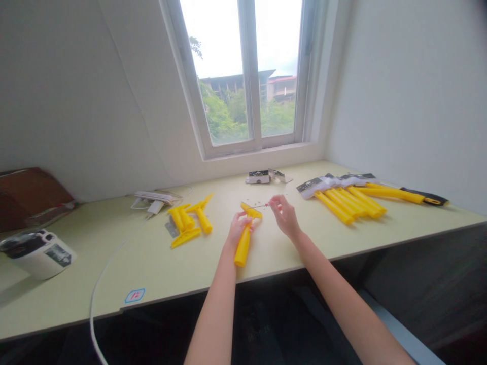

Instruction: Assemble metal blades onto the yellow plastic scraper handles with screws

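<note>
My left hand (239,229) grips a yellow scraper (242,248) by its neck, the handle pointing toward me and the wide head facing away. In my right hand (283,215) a thin screwdriver (261,206) with a red part at the fingers is pinched, its shaft running left to the scraper's head. Whether its tip touches a screw is too small to tell. Small metal bits (258,202) lie on the table just behind the head. To the left, several loose yellow scraper parts (185,219) are piled beside a grey blade (172,226).
Several yellow-handled scrapers with card packaging (342,203) lie at the right, beside a black-and-yellow tool (426,196). Small boxes (258,177) stand near the window. A power strip (155,200), a white mug (41,256) and a cardboard box (34,195) are left. A white cable (97,289) crosses the table edge.
</note>
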Demonstrator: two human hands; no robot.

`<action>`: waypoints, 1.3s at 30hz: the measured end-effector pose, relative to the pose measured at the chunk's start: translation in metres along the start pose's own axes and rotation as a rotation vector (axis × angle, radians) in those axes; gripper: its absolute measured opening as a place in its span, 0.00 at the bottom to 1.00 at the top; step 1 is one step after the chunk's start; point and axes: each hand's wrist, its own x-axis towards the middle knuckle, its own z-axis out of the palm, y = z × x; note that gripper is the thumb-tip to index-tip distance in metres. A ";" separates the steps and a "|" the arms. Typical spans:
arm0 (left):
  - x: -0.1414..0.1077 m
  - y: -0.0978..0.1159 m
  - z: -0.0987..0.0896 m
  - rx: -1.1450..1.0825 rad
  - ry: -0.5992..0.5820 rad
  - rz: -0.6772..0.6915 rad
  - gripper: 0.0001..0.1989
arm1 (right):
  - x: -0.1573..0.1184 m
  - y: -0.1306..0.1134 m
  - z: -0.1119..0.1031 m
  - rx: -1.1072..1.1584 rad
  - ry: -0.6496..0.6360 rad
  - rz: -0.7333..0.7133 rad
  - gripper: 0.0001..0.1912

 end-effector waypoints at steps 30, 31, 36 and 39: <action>0.000 0.000 0.001 -0.001 -0.008 0.008 0.16 | 0.002 -0.003 -0.003 0.024 0.047 0.001 0.10; 0.000 0.000 0.000 -0.003 -0.010 0.010 0.16 | 0.002 -0.003 -0.003 0.025 0.042 -0.003 0.09; 0.002 -0.001 -0.001 -0.018 -0.001 0.007 0.17 | 0.002 -0.003 -0.005 0.009 0.017 -0.014 0.10; 0.002 -0.001 -0.001 -0.018 -0.004 -0.003 0.17 | 0.002 -0.005 -0.006 0.003 0.034 -0.005 0.10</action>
